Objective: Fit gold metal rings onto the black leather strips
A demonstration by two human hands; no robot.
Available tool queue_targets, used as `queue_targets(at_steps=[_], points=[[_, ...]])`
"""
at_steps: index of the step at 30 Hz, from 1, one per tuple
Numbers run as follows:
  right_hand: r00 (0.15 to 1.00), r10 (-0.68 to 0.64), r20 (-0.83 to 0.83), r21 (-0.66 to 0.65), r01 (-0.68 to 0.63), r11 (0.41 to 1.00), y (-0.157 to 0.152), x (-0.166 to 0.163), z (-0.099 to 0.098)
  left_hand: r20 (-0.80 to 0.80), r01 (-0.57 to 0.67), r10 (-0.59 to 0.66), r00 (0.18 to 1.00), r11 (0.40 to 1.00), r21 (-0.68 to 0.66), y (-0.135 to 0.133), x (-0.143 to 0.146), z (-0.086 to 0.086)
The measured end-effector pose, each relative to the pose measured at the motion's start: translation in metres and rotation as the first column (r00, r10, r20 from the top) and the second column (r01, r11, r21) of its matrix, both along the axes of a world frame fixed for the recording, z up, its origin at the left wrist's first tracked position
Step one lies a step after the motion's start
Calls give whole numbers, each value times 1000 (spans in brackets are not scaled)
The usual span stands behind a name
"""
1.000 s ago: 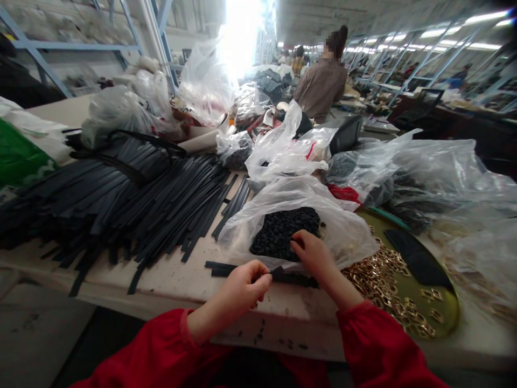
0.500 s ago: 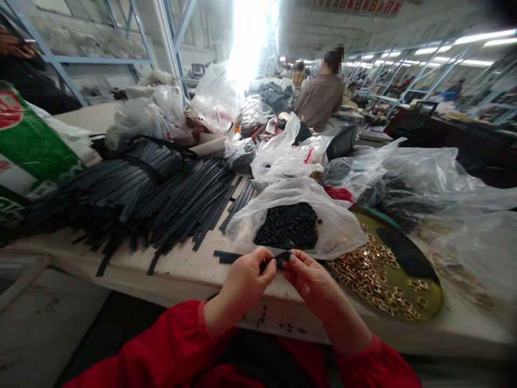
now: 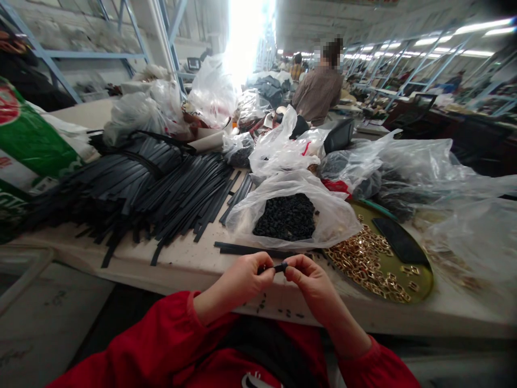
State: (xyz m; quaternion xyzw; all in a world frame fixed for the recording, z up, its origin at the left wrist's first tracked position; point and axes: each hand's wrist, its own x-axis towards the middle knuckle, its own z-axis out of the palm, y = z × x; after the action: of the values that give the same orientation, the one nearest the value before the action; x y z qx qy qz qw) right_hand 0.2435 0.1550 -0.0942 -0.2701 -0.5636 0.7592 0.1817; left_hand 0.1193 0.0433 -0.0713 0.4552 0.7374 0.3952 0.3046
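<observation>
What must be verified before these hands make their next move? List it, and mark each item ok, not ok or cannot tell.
1. Left hand pinching the black strip: ok.
2. Right hand fingers closed at the strip's other end: ok.
3. Right hand free to pick up something else: not ok, it is occupied at the strip.
4. Strip's end properly aligned: cannot tell, fingers hide it.
5. Plastic bag open, small black pieces exposed: ok.
6. Gold-coloured buckles on the yellow-green tray exposed: ok.
</observation>
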Motion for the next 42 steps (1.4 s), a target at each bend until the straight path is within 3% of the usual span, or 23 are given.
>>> queue_targets(at_steps=[3, 8, 15, 20, 25, 30, 35, 38, 42], points=[[1000, -16, -15, -81, 15, 997, 1, 2, -2, 56, 10, -11, 998, 1000, 1, 3, 1, -3], [997, 68, 32, -172, -62, 983, 3, 0, -7, 43, 53, -52, 998, 998, -17, 7, 4, -2], [996, -79, -47, -331, 59, 942, 3, -6, -11, 84, 68, -67, 994, 998, -1, 5, -1, 4], [995, -98, -31, -304, 84, 949, -5, -7, -17, 103, -19, 18, 995, 1000, 8, 8, -1, -6], [989, -148, -26, -285, 135, 949, -7, -9, -25, 180, -31, 20, 983, 998, 59, 10, 2, -18], [958, -273, -92, -457, 203, 866, -19, -16, -29, 183, -69, 49, 982, 992, 107, 9, 9, -22], [949, -284, -139, -598, 148, 788, -31, -14, -25, 160, -56, 36, 986, 991, 123, 7, 14, -22], [947, -289, -140, -606, 149, 781, -33, -11, -19, 175, -52, 31, 984, 991, 120, 5, 15, -23], [940, -315, -133, -546, 195, 814, -39, -12, -15, 185, -104, 77, 980, 984, 144, 2, 19, -23]])
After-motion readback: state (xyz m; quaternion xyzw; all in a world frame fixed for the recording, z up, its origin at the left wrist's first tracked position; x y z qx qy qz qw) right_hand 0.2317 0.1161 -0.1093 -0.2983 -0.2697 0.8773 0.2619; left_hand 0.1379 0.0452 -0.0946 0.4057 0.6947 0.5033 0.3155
